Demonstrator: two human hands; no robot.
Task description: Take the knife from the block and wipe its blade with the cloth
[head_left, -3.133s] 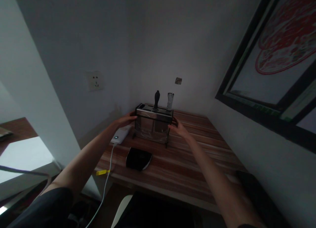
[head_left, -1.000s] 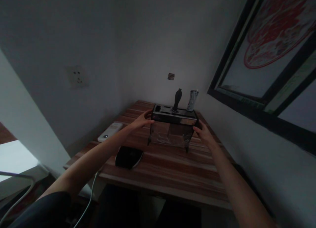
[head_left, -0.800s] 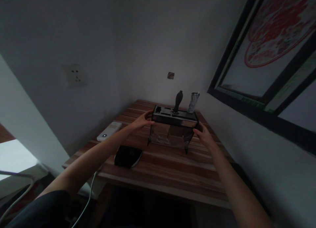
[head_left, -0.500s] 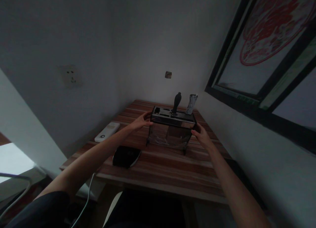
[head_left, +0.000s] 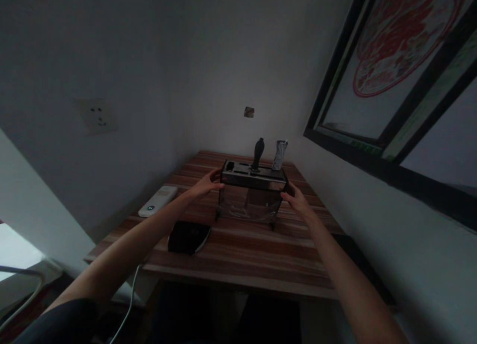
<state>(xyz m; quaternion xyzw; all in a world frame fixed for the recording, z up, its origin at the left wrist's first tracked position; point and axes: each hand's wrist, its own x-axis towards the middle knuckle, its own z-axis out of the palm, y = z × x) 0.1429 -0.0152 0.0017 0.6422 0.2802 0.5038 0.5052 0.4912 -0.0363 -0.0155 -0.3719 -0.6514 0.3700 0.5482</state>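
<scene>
A knife block (head_left: 249, 197) with a slotted metal top and clear sides stands on the striped wooden table (head_left: 246, 254), toward the far right corner. A black knife handle (head_left: 258, 152) and a silvery handle (head_left: 279, 155) stick up from its top. My left hand (head_left: 206, 182) grips the block's left end. My right hand (head_left: 294, 197) grips its right end. Both sets of fingers curl round the top edge.
A black flat device (head_left: 188, 236) lies on the table near the front left. A white power bank (head_left: 152, 205) with a lit dot lies by the left wall, and a cable (head_left: 128, 306) hangs down. A wall socket (head_left: 95, 116) is on the left wall. A framed picture (head_left: 395, 80) is on the right wall.
Since the earliest frame the knife block has moved from the left part of the table toward the right corner, with both hands on it. In the last second only the view has shifted slightly.
</scene>
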